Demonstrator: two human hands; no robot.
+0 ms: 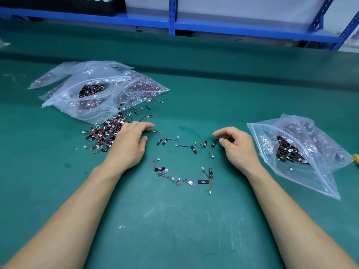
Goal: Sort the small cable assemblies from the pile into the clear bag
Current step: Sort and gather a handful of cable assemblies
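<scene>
A pile of small cable assemblies point(105, 133), black boards with red wires and white plugs, lies left of centre on the green mat. My left hand point(129, 144) rests flat at the pile's right edge, fingers relaxed. Several loose assemblies point(186, 147) are scattered between my hands, and more lie nearer me point(185, 181). My right hand point(236, 145) hovers with loosely curled fingers beside one assembly point(212, 147); its thumb tip is close to the black board, and nothing sits in the hand. The open clear bag point(299, 152) with assemblies inside lies at the right.
A heap of clear zip bags point(93, 90) holding more assemblies lies at the back left, one of them open. A blue metal shelf frame point(172, 18) runs along the far side of the green table point(174, 220). A yellow item point(355, 158) shows at the right edge.
</scene>
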